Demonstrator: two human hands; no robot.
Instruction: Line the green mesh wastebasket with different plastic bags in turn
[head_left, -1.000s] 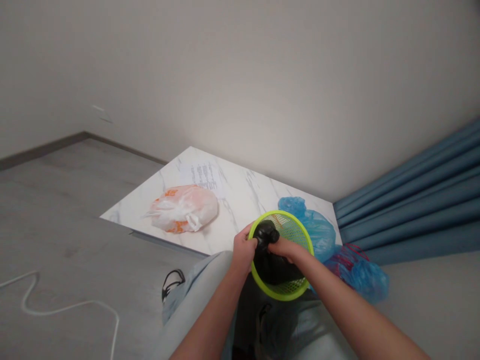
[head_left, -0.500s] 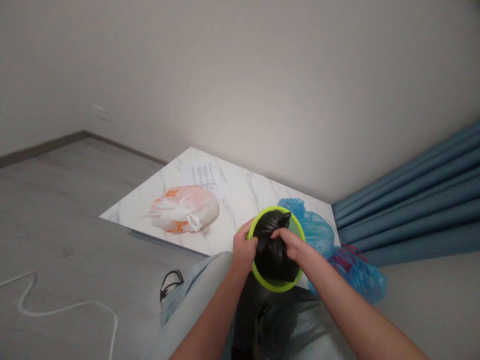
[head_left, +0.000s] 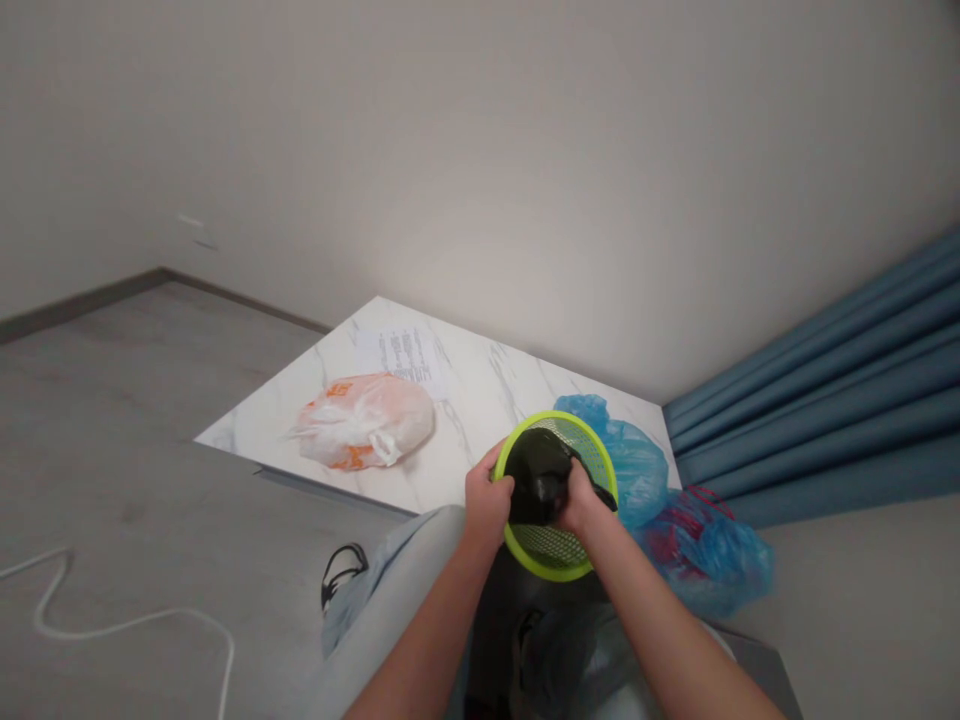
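A lime-green mesh basket (head_left: 555,574) is held near the front edge of the white marbled table. My left hand (head_left: 489,498) is closed on the basket's left rim, with the thumb over it. Inside the basket's opening is a black plastic bag (head_left: 536,475), bunched up and shiny. My right hand (head_left: 579,498) is closed on the bag's right side, its fingertips partly hidden by the plastic. Mesh shows above and below the bag. What the bag contains is hidden.
On the table (head_left: 480,370) lie a white and orange plastic bag (head_left: 367,420) and a printed sheet (head_left: 405,355). Blue plastic bags (head_left: 634,465) sit right of the basket, near a blue curtain (head_left: 825,400). A white cable (head_left: 135,622) runs over the floor.
The black bag has been gathered smaller and turned, with its bunched end now toward the lower right. More of the basket's mesh shows. My right hand has shifted slightly down; my left keeps the rim.
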